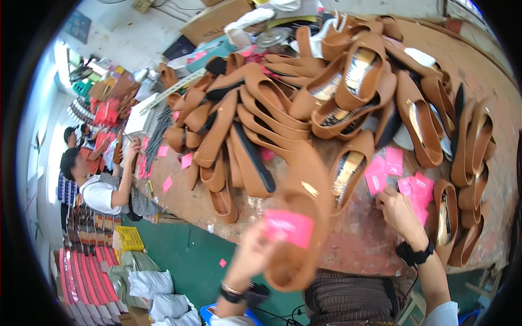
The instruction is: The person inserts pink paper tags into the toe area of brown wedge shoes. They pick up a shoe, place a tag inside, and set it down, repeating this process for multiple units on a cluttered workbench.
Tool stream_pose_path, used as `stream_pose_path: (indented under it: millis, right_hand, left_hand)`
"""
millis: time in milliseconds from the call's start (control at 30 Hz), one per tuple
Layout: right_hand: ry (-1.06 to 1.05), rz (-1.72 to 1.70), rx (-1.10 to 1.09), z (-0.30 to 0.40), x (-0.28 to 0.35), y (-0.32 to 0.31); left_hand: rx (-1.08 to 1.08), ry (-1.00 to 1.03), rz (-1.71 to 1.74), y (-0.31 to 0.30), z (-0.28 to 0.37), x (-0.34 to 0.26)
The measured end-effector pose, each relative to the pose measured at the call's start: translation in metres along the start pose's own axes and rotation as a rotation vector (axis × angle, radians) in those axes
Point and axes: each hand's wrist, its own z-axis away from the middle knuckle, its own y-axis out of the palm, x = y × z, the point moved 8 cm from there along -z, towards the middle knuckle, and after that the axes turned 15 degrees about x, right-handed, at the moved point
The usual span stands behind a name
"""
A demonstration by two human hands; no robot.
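Observation:
My left hand (255,250) holds a pink printed card (290,228) over the opening of a tan wedge shoe (322,203), close to the camera and blurred by motion. My fingers are at the card's left end; whether they also grip the shoe is hard to tell. On the table to the right, my right hand (395,210) has its fingertips bent at the lower edge of some pink cards (376,175); whether it pinches one is unclear. More pink cards (418,189) lie just right of it. A tan shoe with a patterned insole (348,175) lies between my hands.
Many tan shoes (269,106) are heaped across the worktable (346,252), with more stacked at right (469,150). Grey cords (157,130) and white sheets (140,116) lie at left. A co-worker (106,191) is at the table's left side. White sacks (151,283) lie on the floor.

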Motion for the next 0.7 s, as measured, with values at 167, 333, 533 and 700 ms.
stream_pose_path:
  millis: [167, 333, 533, 700]
  right_hand:
    - [0.061, -0.091, -0.112, 0.004, -0.004, -0.019]
    - [0.099, -0.384, -0.435, 0.034, -0.025, -0.062]
    - [0.01, -0.635, -0.675, 0.066, -0.03, -0.093]
    - [0.02, -0.849, -0.665, 0.074, -0.029, -0.098]
  left_hand:
    - [-0.662, 0.258, 0.004, -0.243, -0.036, -0.051]
    - [-0.491, -0.288, -0.8, -0.251, -0.106, -0.023]
    - [-0.681, -0.097, -1.285, -0.185, -0.082, 0.026]
    - [-0.815, 0.109, -1.241, -0.125, -0.036, -0.016]
